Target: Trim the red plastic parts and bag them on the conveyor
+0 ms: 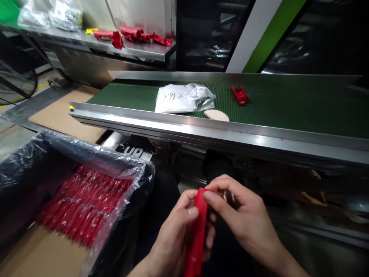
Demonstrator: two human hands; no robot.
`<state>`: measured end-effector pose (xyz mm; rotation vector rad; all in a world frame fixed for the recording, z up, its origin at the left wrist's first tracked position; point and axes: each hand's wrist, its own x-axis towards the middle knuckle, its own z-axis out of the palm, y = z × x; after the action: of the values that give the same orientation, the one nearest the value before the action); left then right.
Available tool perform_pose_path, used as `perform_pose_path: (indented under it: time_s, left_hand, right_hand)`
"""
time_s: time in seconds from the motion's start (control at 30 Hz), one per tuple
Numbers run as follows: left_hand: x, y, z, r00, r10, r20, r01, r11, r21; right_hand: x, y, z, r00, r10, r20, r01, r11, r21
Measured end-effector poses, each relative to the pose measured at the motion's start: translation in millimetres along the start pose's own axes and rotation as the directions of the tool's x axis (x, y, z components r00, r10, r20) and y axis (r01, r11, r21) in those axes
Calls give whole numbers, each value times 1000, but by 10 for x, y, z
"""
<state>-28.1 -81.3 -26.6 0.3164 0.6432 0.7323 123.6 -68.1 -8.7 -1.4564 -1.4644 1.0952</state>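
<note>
A long, narrow red plastic part [196, 238] stands tilted between my hands, in front of the conveyor. My left hand [175, 232] is closed around its middle, thumb pressed on the near face. At its upper end, my right hand [240, 209] pinches the edge between thumb and forefinger. Something small and pale shows by the right fingers, too blurred to name. The part's lower end runs out of the frame. Another red plastic part [240, 95] lies on the green conveyor belt [276, 104].
At left stands a bin lined with clear plastic [138, 169], holding rows of wrapped red parts [83, 204] and cardboard. On the belt lie a plastic bag [178, 99] and a pale curved piece [216, 115]. A metal rail [184, 129] edges the belt. More red pieces [134, 34] rest on a steel shelf.
</note>
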Motion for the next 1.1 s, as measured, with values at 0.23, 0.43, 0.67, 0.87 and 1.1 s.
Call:
perform_pose_path:
  time_s: [0.23,0.43,0.67,0.87,1.1]
  left_hand:
    - [-16,-29,-26,996,83,24,-85,991,107]
    - [-26,12,-65,986,164,4,-163,981,104]
    - [-29,137,0,989,134,-64,-126,986,110]
    - [-31,151,64,989,132,-72,-122,985,124]
    - [-22,135,125,986,132,-99,-111,975,195]
  right_hand:
    - [161,119,39,982,173,70,-185,957,222]
    - [100,203,-85,993,-113,-33,109,989,-104]
    - [4,79,-230,832,-536,144,548,753,-364]
    - [-6,97,-250,788,-591,170,585,635,-504]
    - [-39,92,-291,777,-611,151,581,606,-543]
